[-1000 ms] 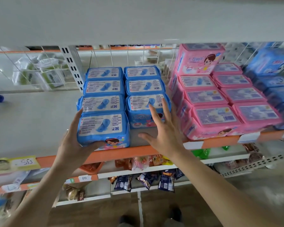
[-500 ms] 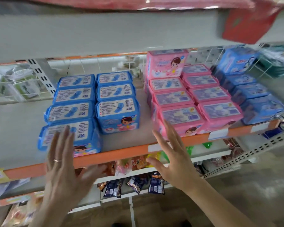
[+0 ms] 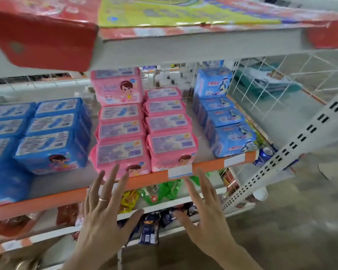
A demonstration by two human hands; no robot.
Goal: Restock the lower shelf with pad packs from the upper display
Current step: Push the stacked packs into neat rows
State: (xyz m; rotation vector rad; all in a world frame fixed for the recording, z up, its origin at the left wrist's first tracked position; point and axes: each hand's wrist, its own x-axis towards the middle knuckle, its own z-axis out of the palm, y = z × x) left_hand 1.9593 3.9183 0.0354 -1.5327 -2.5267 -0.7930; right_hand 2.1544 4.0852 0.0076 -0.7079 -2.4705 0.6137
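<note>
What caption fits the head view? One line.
Both open hands, left hand and right hand, reach toward pink pad packs on the orange-edged shelf.

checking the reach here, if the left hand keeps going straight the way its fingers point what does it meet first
Most likely the front pink pad pack in the left pink column. The left hand is open, fingers pointing up and forward at it, fingertips level with the orange shelf edge. Depth is unclear, so it may brush that edge first.

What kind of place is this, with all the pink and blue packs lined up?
Most likely a small shop or supermarket aisle. Rows of identical pink pad packs and blue pad packs sit on a metal shelf with an orange front strip carrying a price label, and snack packets fill the shelves below.
</note>
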